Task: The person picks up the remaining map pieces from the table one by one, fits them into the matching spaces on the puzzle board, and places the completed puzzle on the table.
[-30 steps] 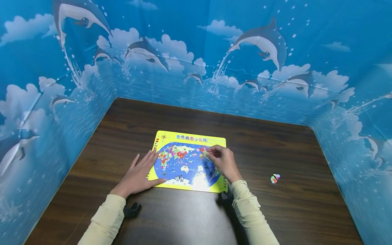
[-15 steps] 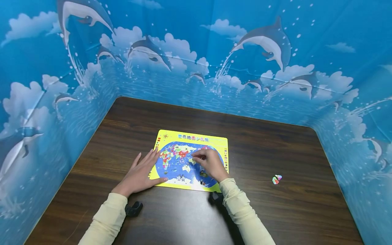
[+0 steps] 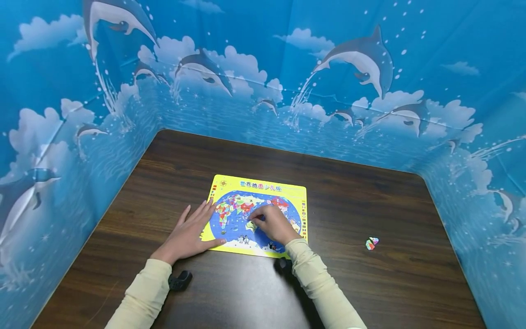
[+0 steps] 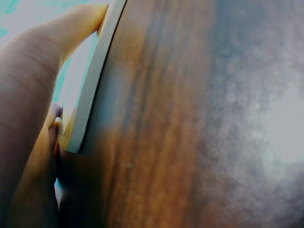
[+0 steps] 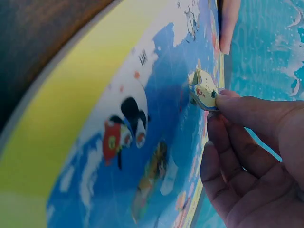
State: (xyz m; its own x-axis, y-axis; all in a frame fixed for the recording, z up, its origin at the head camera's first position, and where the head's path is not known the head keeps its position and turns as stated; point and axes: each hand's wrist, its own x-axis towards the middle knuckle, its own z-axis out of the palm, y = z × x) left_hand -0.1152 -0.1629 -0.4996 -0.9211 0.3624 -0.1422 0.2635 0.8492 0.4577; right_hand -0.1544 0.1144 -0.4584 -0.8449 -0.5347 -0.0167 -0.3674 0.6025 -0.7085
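A children's world map puzzle board with a yellow border lies on the dark table. My left hand rests on its left side, fingers spread over the edge and thumb along the lower border. In the left wrist view the thumb lies on the board's thick rim. My right hand is over the middle of the map. Between thumb and fingertips it pinches a small cream puzzle piece shaped like Australia, tilted close over the blue sea. In the right wrist view the other fingers are curled beneath.
Small colourful puzzle pieces lie on the table to the right of the board. A blue curtain printed with dolphins surrounds the table's back and sides.
My right hand has moved left across the map with the piece, from the red area at upper right to the middle. The left hand has stayed in place on the board.
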